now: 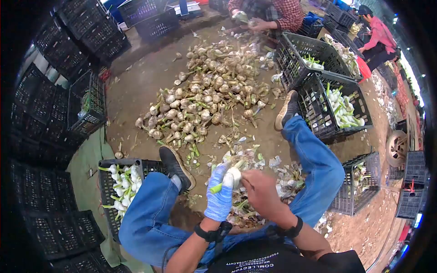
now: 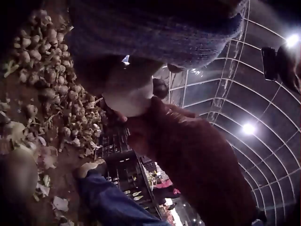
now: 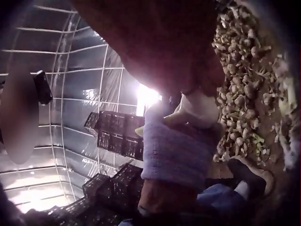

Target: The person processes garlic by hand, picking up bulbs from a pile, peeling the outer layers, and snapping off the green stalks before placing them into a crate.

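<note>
My left hand [image 1: 218, 194], in a light blue knit glove, grips a white garlic bulb [image 1: 232, 177] in front of my knees. A short green stalk [image 1: 216, 188] sticks out past the glove on the lower left. The bare right hand [image 1: 263, 193] has its fingers curled in against the right side of the bulb. In the left wrist view, the right thumb and fingertips pinch the pale bulb [image 2: 131, 100] near its edge. From the right wrist, the glove [image 3: 176, 150] wraps round the bulb [image 3: 201, 109], and the right palm is dark and hidden.
A big heap of untrimmed garlic [image 1: 205, 100] covers the floor ahead. A crate of cleaned garlic [image 1: 105, 182] stands by my left leg, another crate [image 1: 318, 107] beyond my right foot. Peeled skins [image 1: 289, 182] litter the ground. Crate stacks [image 1: 41, 104] line the left; a person [image 1: 287, 18] sits opposite.
</note>
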`<action>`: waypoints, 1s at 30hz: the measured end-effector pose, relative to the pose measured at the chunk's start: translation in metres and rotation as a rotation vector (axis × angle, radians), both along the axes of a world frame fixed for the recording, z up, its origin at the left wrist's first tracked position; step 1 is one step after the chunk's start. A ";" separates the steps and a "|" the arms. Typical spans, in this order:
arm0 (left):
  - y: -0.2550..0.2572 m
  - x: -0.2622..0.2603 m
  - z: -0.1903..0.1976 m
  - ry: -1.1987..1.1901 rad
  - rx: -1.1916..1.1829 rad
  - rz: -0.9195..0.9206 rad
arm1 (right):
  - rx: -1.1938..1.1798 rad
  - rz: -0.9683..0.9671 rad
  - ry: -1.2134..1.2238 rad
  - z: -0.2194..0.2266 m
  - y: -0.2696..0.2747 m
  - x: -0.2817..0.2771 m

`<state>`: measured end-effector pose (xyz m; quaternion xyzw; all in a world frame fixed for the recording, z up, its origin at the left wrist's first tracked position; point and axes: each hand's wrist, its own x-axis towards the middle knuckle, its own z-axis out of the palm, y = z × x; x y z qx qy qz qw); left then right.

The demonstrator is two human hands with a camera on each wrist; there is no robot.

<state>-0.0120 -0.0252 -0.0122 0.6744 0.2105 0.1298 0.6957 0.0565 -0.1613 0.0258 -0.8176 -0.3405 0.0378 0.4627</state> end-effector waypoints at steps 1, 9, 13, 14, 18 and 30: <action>0.000 0.000 0.000 -0.001 0.000 -0.003 | -0.045 0.001 -0.015 -0.001 0.000 -0.002; -0.001 -0.007 -0.011 -0.026 0.070 -0.024 | -0.186 0.002 -0.007 -0.014 -0.005 -0.004; 0.005 -0.006 -0.001 -0.016 -0.199 -0.145 | -0.099 -0.209 0.287 -0.023 -0.008 0.015; 0.006 -0.006 0.004 -0.090 -0.244 -0.142 | -0.029 -0.308 0.517 -0.024 -0.010 0.019; 0.015 0.001 0.021 -0.220 -0.380 -0.084 | 0.237 -0.315 0.943 -0.028 -0.027 0.034; 0.011 -0.006 -0.007 0.141 -0.516 -0.147 | 0.051 -0.485 0.421 -0.048 -0.020 0.016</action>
